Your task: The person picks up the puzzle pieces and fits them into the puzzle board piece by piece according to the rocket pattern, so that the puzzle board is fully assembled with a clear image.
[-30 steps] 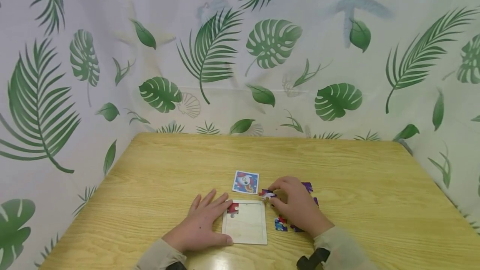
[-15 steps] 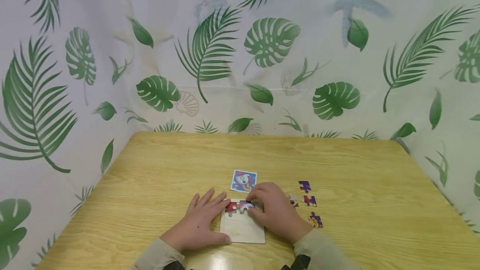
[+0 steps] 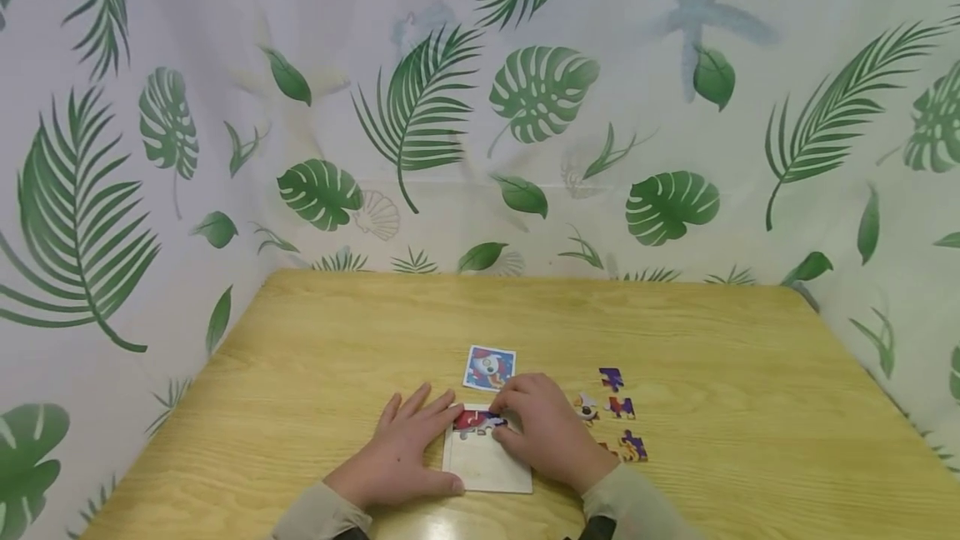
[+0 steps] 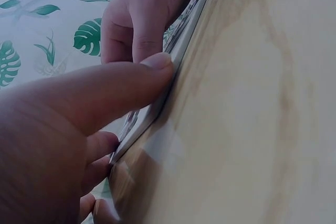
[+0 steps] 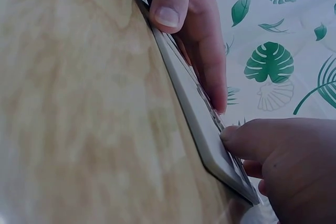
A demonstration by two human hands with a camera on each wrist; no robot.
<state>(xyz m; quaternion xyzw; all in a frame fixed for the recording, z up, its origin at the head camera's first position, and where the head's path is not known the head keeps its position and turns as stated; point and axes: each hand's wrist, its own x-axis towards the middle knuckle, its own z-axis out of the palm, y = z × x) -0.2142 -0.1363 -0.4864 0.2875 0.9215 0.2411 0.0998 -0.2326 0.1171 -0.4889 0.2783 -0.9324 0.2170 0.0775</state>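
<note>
Nearest you, both beige sleeves come in at the bottom edge of the head view. Your left hand (image 3: 401, 450) lies flat on the table (image 3: 315, 357) with its fingers straight and spread, thumb along the near left edge of the puzzle tray (image 3: 480, 467); the left wrist view shows that thumb pressed against the tray's edge (image 4: 157, 108). Your right hand (image 3: 547, 430) rests over the tray's right side, fingers bent down, fingertips on a puzzle piece (image 3: 491, 421) in the tray's top row; whether the fingers pinch it or only press it, you cannot tell. That piece sits just beside a red piece (image 3: 467, 419) in the tray's top left corner, the two touching. The right wrist view shows the tray (image 5: 194, 114) edge-on, lying flat on the wood, with a finger of each hand on it. To the right of your right hand, four loose pieces (image 3: 621, 407) lie scattered on the table, near each other but apart. Just beyond the tray lies a small picture card (image 3: 491, 367), face up. Farthest off, a leaf-print curtain (image 3: 540, 90) hangs behind the table.
</note>
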